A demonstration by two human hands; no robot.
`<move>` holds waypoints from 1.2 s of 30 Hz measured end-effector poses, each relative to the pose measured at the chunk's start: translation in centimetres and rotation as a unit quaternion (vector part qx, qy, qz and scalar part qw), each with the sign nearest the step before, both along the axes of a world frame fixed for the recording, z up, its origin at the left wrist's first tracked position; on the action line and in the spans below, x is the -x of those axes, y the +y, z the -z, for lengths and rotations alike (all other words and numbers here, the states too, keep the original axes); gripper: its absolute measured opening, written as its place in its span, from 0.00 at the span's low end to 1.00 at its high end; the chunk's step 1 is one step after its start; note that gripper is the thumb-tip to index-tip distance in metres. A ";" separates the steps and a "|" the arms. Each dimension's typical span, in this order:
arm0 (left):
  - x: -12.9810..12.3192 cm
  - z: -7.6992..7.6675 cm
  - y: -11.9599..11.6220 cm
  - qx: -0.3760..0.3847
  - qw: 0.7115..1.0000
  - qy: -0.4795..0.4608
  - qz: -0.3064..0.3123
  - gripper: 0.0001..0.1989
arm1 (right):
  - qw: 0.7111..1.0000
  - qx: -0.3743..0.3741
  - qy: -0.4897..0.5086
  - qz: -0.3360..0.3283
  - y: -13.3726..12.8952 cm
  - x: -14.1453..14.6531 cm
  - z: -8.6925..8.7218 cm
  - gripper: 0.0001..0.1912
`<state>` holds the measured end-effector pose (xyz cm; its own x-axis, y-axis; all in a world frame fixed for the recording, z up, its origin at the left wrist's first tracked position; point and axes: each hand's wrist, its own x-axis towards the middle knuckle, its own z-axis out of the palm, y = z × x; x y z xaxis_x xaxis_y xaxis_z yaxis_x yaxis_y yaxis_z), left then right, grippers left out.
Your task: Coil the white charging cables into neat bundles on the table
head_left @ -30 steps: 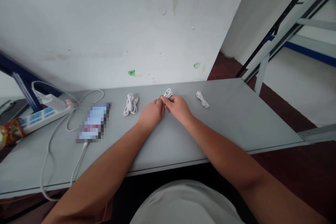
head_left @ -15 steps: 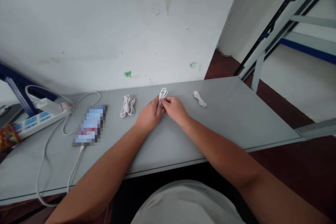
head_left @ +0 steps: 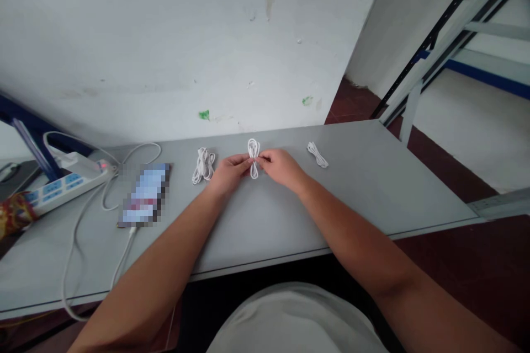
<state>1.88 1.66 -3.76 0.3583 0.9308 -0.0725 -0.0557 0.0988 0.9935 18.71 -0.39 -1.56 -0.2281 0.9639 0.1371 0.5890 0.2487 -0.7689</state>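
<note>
Between my two hands, a white coiled cable point(head_left: 254, 149) is pinched at its middle, its loops showing above and below the fingers. My left hand point(head_left: 232, 170) grips it from the left with thumb and fingers. From the right, my right hand point(head_left: 279, 165) pinches the same spot. A bundled white cable pile point(head_left: 203, 165) lies on the grey table point(head_left: 265, 231) just left of my left hand. Another small white cable bundle point(head_left: 317, 155) rests on the table to the right of my right hand.
A phone point(head_left: 144, 196) with a white cable plugged in lies at the left. Beyond it are a power strip point(head_left: 68, 188) and loose white cords. A white wall point(head_left: 165, 38) borders the table's back; a metal rack point(head_left: 430, 55) stands right.
The fingers have shifted so the held cable's loops show above and below them. My left hand has moved slightly left and opened out from around the cable. The view has shifted slightly.
</note>
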 end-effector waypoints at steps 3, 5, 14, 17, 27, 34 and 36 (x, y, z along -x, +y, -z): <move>0.1 -0.1 0.0 0.012 1.000 -0.010 -0.002 0.19 | 1.000 0.000 -0.016 -0.009 -0.1 -0.1 -0.3 0.16; 0.3 -0.1 0.0 -0.001 1.000 0.005 -0.010 0.19 | 1.000 0.003 -0.025 -0.013 -0.2 -0.1 -0.4 0.16; 0.8 0.0 0.1 -0.101 0.991 0.078 -0.026 0.18 | 0.998 -0.007 0.008 -0.061 -1.0 0.5 -0.5 0.12; 0.5 -0.4 -0.2 -0.114 0.988 0.092 -0.052 0.20 | 0.998 -0.024 0.017 -0.063 -1.0 0.4 -0.7 0.12; -0.1 0.5 -0.3 -0.047 0.992 0.044 -0.105 0.23 | 0.993 -0.108 -0.019 -0.038 -0.4 0.6 0.1 0.16; -1.3 0.2 -0.7 0.036 0.986 -0.073 -0.144 0.20 | 0.985 -0.160 -0.062 -0.024 -0.1 1.0 0.8 0.14; -1.5 -0.2 -0.9 0.057 0.983 -0.087 -0.154 0.20 | 0.982 -0.167 -0.083 -0.024 0.0 1.1 0.8 0.14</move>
<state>3.42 0.78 -3.59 0.0774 0.9864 -0.1453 -0.2689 0.1610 0.9496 17.64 -0.44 -2.32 -0.3175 0.8596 0.4005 0.6805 0.5006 -0.5350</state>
